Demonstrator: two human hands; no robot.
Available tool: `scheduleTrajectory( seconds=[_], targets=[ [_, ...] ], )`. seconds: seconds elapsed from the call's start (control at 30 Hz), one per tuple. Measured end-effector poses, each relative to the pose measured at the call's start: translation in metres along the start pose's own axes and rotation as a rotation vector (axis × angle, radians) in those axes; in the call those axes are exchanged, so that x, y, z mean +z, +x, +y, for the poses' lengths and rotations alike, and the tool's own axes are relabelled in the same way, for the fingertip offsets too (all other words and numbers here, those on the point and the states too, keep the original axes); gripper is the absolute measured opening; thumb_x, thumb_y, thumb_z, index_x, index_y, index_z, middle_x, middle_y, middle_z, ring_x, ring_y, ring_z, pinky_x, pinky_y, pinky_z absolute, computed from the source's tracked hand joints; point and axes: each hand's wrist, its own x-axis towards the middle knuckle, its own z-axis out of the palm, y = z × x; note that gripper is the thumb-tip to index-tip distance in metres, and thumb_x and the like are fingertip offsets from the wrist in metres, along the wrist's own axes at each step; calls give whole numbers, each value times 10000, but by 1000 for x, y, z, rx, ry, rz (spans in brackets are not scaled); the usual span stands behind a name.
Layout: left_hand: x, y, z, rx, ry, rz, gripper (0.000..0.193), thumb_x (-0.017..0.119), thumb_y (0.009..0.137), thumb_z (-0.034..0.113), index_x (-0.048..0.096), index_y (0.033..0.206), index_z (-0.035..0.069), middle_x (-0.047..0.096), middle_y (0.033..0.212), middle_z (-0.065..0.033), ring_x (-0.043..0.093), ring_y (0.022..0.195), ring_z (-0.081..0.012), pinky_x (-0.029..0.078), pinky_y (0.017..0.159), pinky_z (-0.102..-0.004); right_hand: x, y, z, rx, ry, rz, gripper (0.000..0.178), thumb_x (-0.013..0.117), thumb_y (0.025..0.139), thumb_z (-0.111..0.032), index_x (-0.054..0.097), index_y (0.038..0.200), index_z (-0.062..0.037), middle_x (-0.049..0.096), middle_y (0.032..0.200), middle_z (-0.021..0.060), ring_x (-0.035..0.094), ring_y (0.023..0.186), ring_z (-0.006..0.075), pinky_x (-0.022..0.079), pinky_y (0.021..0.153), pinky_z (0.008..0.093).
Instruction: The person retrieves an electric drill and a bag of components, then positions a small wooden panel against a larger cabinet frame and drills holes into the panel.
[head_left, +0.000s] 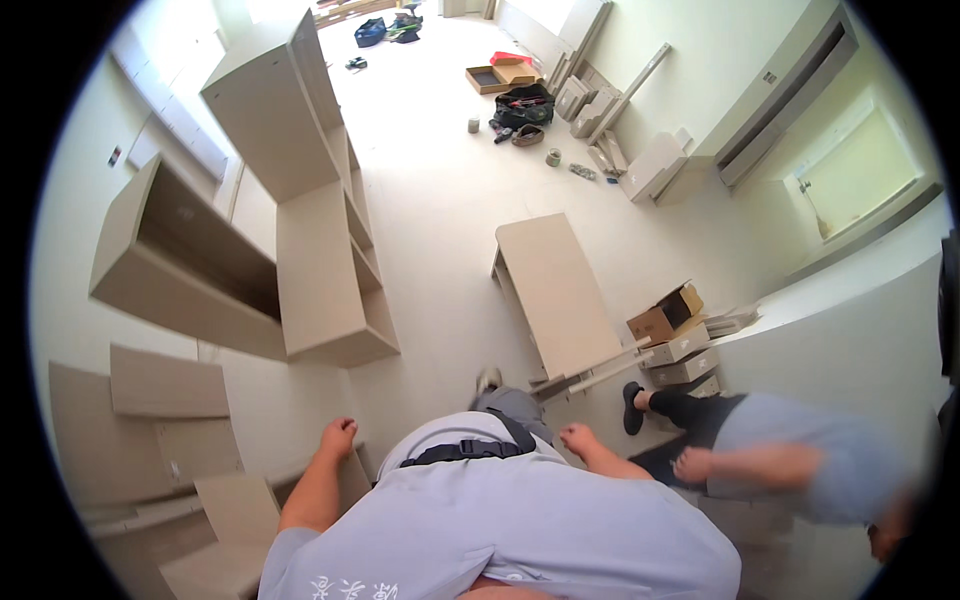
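Observation:
My left hand (340,438) hangs at my left side, its fingers curled in with nothing showing in them. Close to it are beige cabinet panels (238,505) at the lower left. On the other side of my waist, my right hand (577,438) is also loosely curled, with nothing visible in it. The beige desk-like unit (560,290) stands ahead of that hand, apart from it. A black belt with a buckle (478,450) crosses my waist. Neither hand touches any furniture.
Tall beige cabinets (318,265) stand ahead on the left. At right, a person in grey and black (770,440) bends close by, near stacked drawers (685,365) and an open cardboard box (665,312). A black tool bag (525,105) and leaning panels (590,105) lie farther off.

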Motion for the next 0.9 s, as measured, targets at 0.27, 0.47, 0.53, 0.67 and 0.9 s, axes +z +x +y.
scheduleTrajectory(
  seconds=[0.27, 0.47, 0.53, 0.67, 0.9],
  targets=[
    [-34, 204, 172, -97, -37, -64, 383, 669, 1008, 305, 730, 1270, 32, 768, 1199, -197, 743, 1074, -317, 572, 943, -443, -64, 120, -85, 229, -397, -425, 352, 613, 924, -350, 805, 1088, -104, 759, 1168, 179, 724, 1073, 378, 577, 934, 479],
    [-34, 316, 200, -18, 72, -271, 396, 655, 1011, 348, 742, 1255, 49, 771, 1182, -191, 742, 1073, -326, 569, 939, -449, -170, 348, -271, 56, -55, 148, 289, 624, 932, -345, 765, 947, -93, 739, 779, 93, 677, 652, 221, 525, 599, 428],
    [-54, 350, 218, -76, 77, -271, 396, 654, 1011, 350, 743, 1254, 50, 772, 1181, -191, 742, 1073, -327, 569, 939, -449, -227, 409, -371, -53, 115, 229, 350, 655, 961, -333, 773, 1139, -56, 763, 881, 100, 704, 785, 206, 556, 719, 376],
    [-96, 438, 244, -126, 112, -286, 397, 651, 1012, 355, 744, 1250, 51, 772, 1178, -190, 742, 1074, -329, 568, 939, -450, -296, 509, -503, -175, 409, 314, 322, 647, 996, -235, 741, 1222, -26, 769, 949, 74, 705, 859, 173, 556, 789, 343],
    [-186, 678, 353, 5, 255, -377, 399, 646, 1013, 364, 748, 1244, 54, 773, 1173, -189, 741, 1075, -332, 567, 940, -450, -256, 626, -477, 226, 384, 360, 219, 644, 1015, -245, 743, 1054, -53, 726, 845, 35, 656, 725, 148, 519, 628, 338]
  ],
)
